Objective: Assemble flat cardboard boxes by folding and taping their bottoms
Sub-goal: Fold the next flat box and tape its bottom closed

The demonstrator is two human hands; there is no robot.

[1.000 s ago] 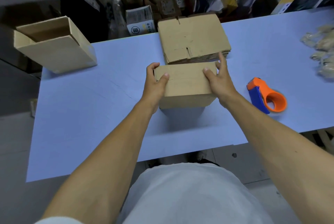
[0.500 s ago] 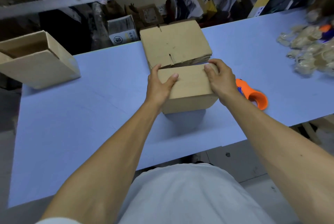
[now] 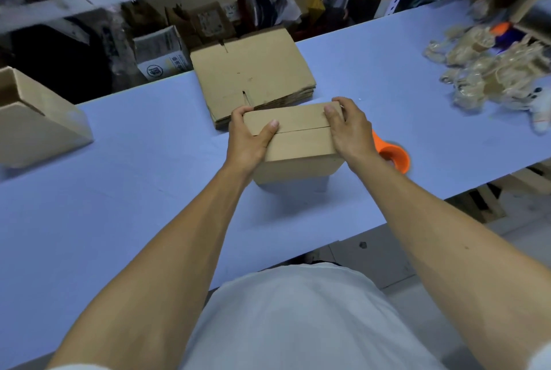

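The box [image 3: 298,143] stands on the table [image 3: 119,190] just in front of the flat stack [image 3: 253,71], bottom up, its two flaps folded shut and meeting at a seam. Both hands clamp it — the left hand [image 3: 247,140] at one end, the right hand [image 3: 348,134] at the other, thumbs pressing the flaps down. Folding looks done; taping comes next. That calls for one hand to hold the seam closed while the other reaches the orange tape dispenser [image 3: 393,158] just beside the right wrist.
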